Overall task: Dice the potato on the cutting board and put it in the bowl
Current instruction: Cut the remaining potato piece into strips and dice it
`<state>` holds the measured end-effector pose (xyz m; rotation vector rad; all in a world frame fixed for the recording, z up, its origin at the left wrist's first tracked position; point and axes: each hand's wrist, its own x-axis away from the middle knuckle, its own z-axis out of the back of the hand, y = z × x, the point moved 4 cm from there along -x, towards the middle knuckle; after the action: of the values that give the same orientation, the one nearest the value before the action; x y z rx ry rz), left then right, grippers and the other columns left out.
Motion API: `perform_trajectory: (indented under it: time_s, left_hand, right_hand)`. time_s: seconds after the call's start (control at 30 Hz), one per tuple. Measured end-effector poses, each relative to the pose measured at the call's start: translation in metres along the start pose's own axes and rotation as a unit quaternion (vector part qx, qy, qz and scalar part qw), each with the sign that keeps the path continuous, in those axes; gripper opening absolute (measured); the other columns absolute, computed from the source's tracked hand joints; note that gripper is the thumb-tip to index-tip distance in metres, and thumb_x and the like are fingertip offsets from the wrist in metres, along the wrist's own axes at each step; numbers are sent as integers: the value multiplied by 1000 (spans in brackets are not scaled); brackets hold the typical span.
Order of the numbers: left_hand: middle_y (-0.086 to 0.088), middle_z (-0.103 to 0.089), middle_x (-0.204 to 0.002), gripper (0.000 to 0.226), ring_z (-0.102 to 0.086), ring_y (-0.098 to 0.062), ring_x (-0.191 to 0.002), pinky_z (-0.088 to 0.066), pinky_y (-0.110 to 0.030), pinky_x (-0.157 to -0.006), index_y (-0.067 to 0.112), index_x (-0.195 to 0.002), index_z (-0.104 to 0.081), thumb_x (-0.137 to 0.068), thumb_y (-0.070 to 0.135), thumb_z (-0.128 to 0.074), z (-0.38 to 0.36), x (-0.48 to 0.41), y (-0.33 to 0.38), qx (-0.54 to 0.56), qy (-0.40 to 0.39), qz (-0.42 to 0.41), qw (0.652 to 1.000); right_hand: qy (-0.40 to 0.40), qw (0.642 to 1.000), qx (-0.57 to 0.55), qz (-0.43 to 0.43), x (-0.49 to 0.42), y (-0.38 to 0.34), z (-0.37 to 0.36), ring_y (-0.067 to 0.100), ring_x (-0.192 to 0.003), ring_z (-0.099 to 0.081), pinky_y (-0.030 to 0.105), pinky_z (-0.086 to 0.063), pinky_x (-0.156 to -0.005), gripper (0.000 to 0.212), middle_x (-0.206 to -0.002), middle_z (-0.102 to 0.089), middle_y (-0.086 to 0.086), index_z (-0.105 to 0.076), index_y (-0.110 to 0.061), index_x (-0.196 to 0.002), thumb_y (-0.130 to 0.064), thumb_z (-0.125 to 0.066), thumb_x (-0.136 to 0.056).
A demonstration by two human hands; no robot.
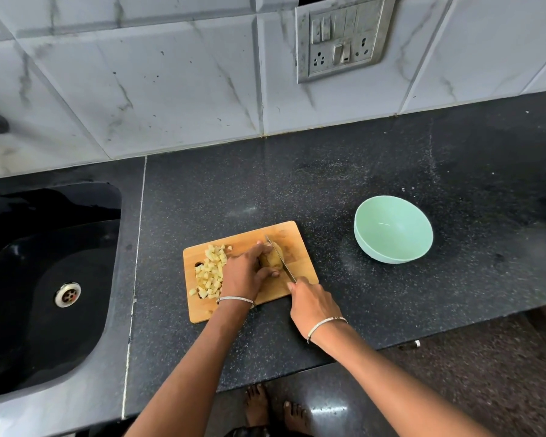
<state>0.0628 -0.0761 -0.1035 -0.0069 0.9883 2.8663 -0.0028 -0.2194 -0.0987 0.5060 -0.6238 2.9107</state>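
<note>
A wooden cutting board [300, 264] lies on the dark counter. On its left part sits a heap of pale potato cubes [209, 274]. My left hand [245, 272] grips the remaining potato piece [273, 258] near the board's middle. My right hand [312, 305] holds a knife [280, 259] by its handle, the blade lying across the potato piece. A mint-green bowl [393, 230] stands to the right of the board, with nothing visible inside.
A black sink [44, 279] with a metal drain lies to the left. The tiled wall with a switch plate [341, 36] rises behind. The counter's front edge runs just below my forearms, with my feet on the floor beneath.
</note>
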Motion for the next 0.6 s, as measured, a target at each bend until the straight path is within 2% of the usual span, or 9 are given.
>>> perform_trajectory:
  time_s: [0.2, 0.33, 0.6]
  left_hand:
    - [2, -67, -81, 49, -64, -21, -78, -41, -26, -65, 22, -119, -63, -74, 33, -81, 1, -2, 2, -15, -18, 13, 1000]
    - [0, -68, -83, 47, -65, -22, -82, -49, -31, -72, 22, -119, -60, -77, 31, -79, 1, -2, 4, -13, -23, 22, 999]
    - [-1, -68, -84, 50, -64, -21, -82, -46, -29, -71, 24, -117, -60, -73, 34, -81, 1, 4, 6, -5, -21, 34, 999]
  right_hand:
    - [8, 1000, -3, -3, 1, 1, -3, 42, -104, -62, 40, -41, -69, 39, -111, -64, 17, -52, -9, -112, -39, -28, -106]
    - [4, 1000, -10, -6, 7, 8, -7, 41, -103, -61, 40, -40, -69, 43, -111, -64, 18, -53, -10, -114, -42, -26, -106]
    - [-4, 999, 3, -34, 46, 22, 5, 39, -106, -60, 39, -39, -71, 44, -113, -63, 16, -53, -11, -113, -43, -23, -105]
